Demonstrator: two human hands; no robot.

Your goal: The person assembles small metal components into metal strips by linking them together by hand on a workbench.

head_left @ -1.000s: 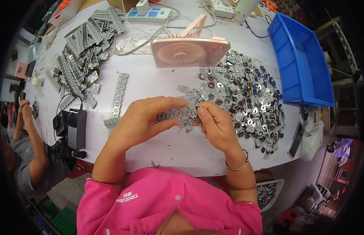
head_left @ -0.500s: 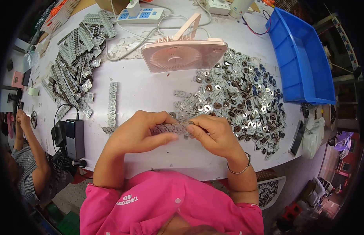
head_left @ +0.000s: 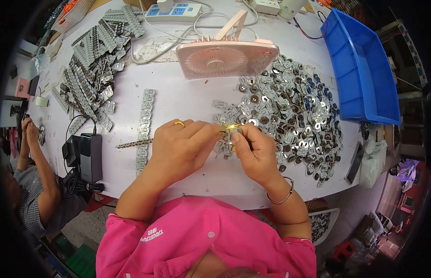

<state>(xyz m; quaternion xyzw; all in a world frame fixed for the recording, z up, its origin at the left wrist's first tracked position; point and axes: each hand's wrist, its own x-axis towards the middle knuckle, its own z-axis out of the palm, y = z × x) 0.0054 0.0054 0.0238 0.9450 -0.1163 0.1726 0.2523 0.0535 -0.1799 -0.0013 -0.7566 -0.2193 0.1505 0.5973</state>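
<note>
My left hand (head_left: 185, 146), a ring on one finger, is closed around a narrow strip of joined small parts (head_left: 132, 144). Past the wrist side of that hand, the strip's end sticks out across a second, grey strip (head_left: 145, 116) on the table. My right hand (head_left: 258, 150) pinches a small shiny metal part (head_left: 231, 126) that glints bright yellow at the fingertips of both hands. Fingers hide most of the part and the held strip's other end. Just beyond my right hand spreads a heap of loose small metal and grey pieces (head_left: 289, 106).
A pink fan (head_left: 220, 60) stands ahead, with a power strip (head_left: 173, 12) behind it. Finished-looking strips lie piled (head_left: 88, 69) at left, near a power bank (head_left: 89, 160). On the right are a blue bin (head_left: 363, 69) and a phone (head_left: 354, 162). Another person's hands (head_left: 32, 132) show far left.
Both hands have turned and risen slightly, and my left fingers have curled over the strip. A bright glint now shows between the fingertips. The whole view has shifted a little.
</note>
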